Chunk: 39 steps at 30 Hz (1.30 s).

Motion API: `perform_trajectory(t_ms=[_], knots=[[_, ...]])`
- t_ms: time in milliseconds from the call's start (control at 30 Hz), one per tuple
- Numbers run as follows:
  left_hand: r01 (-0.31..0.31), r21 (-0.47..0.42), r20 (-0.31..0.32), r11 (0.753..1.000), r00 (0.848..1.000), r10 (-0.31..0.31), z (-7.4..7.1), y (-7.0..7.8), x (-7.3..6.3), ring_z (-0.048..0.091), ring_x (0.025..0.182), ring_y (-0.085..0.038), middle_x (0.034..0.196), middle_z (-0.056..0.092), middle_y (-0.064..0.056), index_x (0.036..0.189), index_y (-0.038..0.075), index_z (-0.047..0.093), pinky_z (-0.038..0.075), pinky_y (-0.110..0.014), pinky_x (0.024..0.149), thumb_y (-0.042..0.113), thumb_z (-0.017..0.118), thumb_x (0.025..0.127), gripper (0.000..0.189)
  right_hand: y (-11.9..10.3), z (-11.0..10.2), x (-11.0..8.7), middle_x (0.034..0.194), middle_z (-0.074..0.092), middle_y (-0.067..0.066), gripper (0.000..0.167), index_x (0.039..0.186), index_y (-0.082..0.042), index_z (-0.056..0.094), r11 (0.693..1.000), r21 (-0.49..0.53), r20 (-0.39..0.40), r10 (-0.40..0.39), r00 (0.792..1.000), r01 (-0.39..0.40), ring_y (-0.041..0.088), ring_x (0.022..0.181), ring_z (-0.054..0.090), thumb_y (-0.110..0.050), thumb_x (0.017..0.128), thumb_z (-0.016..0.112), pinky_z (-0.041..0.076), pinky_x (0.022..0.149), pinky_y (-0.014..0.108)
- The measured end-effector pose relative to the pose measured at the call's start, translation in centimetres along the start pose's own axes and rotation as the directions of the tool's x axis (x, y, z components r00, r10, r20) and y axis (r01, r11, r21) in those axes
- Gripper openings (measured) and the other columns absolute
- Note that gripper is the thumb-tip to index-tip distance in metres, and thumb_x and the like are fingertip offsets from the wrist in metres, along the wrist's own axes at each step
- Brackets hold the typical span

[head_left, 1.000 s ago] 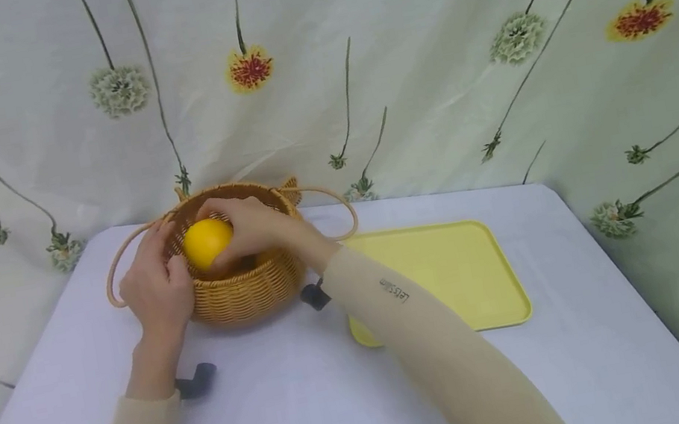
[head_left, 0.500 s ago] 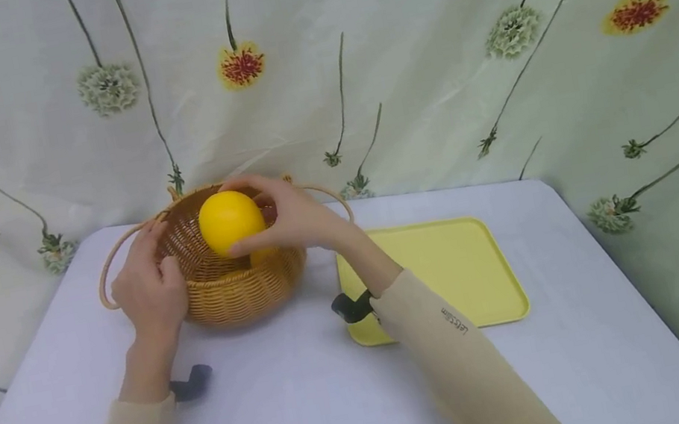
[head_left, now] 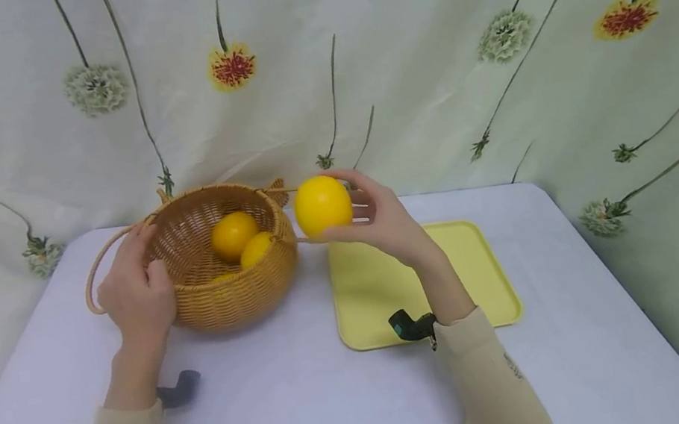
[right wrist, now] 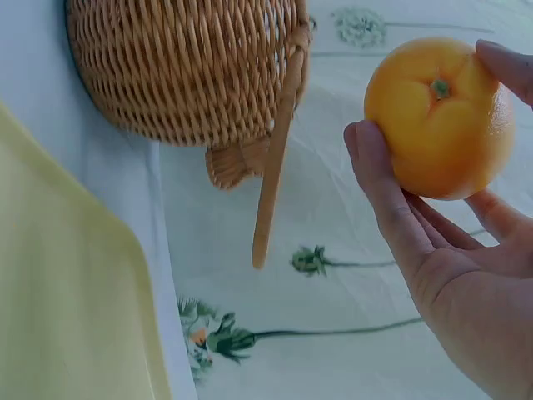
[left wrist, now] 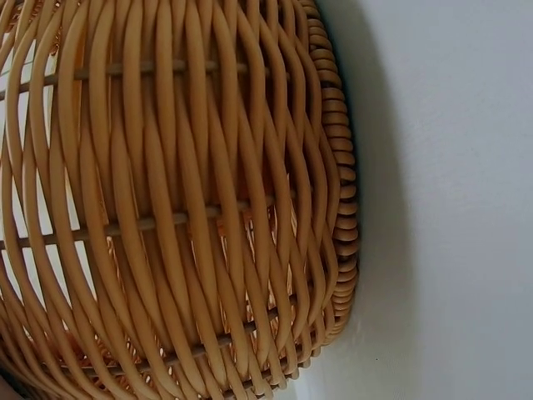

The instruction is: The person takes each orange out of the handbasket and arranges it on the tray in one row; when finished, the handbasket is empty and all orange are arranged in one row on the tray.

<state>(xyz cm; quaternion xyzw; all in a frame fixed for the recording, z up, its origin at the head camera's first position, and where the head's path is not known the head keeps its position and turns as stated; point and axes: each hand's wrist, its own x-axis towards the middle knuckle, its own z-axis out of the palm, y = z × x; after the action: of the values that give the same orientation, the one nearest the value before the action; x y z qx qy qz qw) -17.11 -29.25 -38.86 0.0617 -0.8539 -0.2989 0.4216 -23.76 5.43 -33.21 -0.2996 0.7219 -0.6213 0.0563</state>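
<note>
Near the frame's centre, the right hand (head_left: 384, 218) holds an orange (head_left: 322, 207) between thumb and fingers; at left, the left hand (head_left: 138, 289) grips a wicker basket (head_left: 236, 304) by its rim. A yellow tray (head_left: 374, 293) lies right of centre on the pale worktop (head_left: 292, 410); flower-printed cloth (head_left: 408, 18) hangs behind.

Lowest yellow fruit (head_left: 225, 278) mostly hidden behind front of tan woven wicker basket (head_left: 240, 304). Basket's cropped in both wrist views. Yellow rectangular tray (head_left: 367, 290) part-blocked by right hand (head_left: 385, 223). Dark lettering (head_left: 513, 366) on beige sleeve (head_left: 505, 399) way too tiny to read.
</note>
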Motion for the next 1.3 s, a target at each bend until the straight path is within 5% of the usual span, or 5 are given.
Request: perform_trajectory(t_ms=[300, 467, 700, 933, 1300], knots=[[0.004, -0.006, -0.014, 1.0, 1.0, -0.004, 0.2, -0.2, 0.1, 0.067, 0.128, -0.038, 0.142, 0.069, -0.009, 0.134, 0.008, 0.072, 0.023, -0.025, 0.058, 0.008, 0.042, 0.083, 0.059, 1.8, -2.9, -0.8, 0.141, 0.064, 0.001, 0.071, 0.148, -0.036, 0.056, 0.992, -0.116, -0.114, 0.04, 0.993, -0.053, 0.027, 0.116, 0.07, -0.024, 0.085, 0.087, 0.059, 0.093, 0.044], [0.009, 0.01, -0.01, 1.0, 1.0, -0.008, 0.4, -0.7, -0.2, 0.068, 0.123, -0.041, 0.142, 0.069, -0.011, 0.134, 0.008, 0.073, 0.025, -0.03, 0.056, 0.01, 0.04, 0.083, 0.06, 2.0, -3.7, -1.5, 0.141, 0.064, 0.003, 0.075, 0.148, -0.033, 0.055, 0.933, -0.331, -0.23, 0.063, 0.971, -0.139, 0.031, 0.114, 0.068, -0.034, 0.081, 0.089, 0.059, 0.089, 0.047], [-0.022, 0.011, -0.032, 1.0, 0.999, 0.022, 0.4, -0.5, 0.0, 0.069, 0.121, -0.043, 0.14, 0.07, -0.012, 0.132, 0.006, 0.073, 0.026, -0.032, 0.057, 0.011, 0.04, 0.083, 0.059, 3.1, -4.0, -1.3, 0.139, 0.065, 0.012, 0.075, 0.149, -0.022, 0.054, 0.868, -0.418, -0.304, 0.146, 0.941, -0.27, 0.036, 0.117, 0.065, -0.034, 0.083, 0.086, 0.057, 0.087, 0.05], [-0.02, 0.009, -0.039, 1.0, 0.999, 0.02, 0.3, -0.4, 0.2, 0.068, 0.124, -0.041, 0.14, 0.07, -0.011, 0.131, 0.006, 0.074, 0.027, -0.034, 0.06, 0.011, 0.04, 0.083, 0.059, 5.0, -3.6, -0.9, 0.135, 0.065, 0.018, 0.073, 0.149, -0.017, 0.053, 0.814, -0.458, -0.292, 0.242, 0.925, -0.357, 0.036, 0.113, 0.063, -0.032, 0.084, 0.085, 0.057, 0.084, 0.048], [-0.008, 0.003, -0.027, 1.0, 1.0, 0.008, 0.3, -0.3, 0.2, 0.07, 0.119, -0.042, 0.14, 0.07, -0.011, 0.132, 0.007, 0.073, 0.023, -0.026, 0.058, 0.011, 0.041, 0.083, 0.059, 6.4, -2.5, -0.7, 0.13, 0.069, 0.019, 0.077, 0.149, -0.016, 0.054, 0.771, -0.486, -0.255, 0.325, 0.91, -0.412, 0.036, 0.116, 0.062, -0.036, 0.083, 0.086, 0.056, 0.088, 0.048]])
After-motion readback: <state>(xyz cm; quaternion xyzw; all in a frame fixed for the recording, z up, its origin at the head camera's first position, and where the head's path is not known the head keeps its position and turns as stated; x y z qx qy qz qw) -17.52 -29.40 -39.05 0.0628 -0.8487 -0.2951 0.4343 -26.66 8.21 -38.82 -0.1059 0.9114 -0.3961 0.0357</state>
